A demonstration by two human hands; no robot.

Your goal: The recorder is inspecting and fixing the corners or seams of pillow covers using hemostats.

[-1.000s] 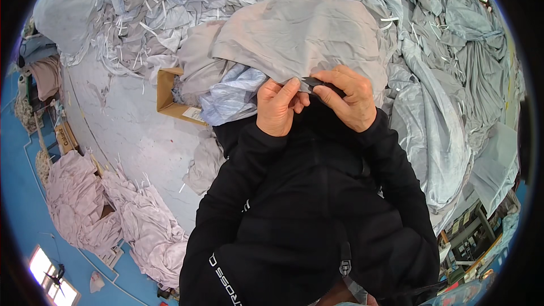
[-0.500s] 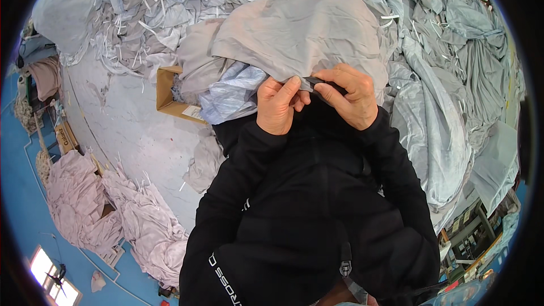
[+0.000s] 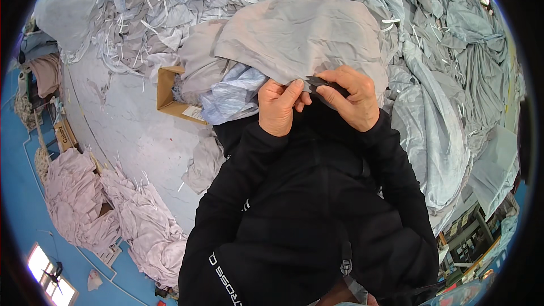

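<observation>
A large grey fabric piece lies spread before me, its near edge reaching my fingers. My left hand is closed, with thumb and forefinger pinching that edge. Closed as well, my right hand grips small black thread snips, mostly covered by the fingers. The tips of the snips point left and sit right at the pinched edge, close to my left thumb. Whether a thread lies between the blades is too small to tell.
A cardboard box stands left of my hands, beside a bluish patterned cloth. Heaps of grey fabric with white ties cover the far and right sides. Pinkish fabric piles hang at the lower left, above a blue floor.
The snips have shifted slightly and their blades now show spread apart at the fabric edge. Both hands keep nearly the same place, with the left still pinching the fabric.
</observation>
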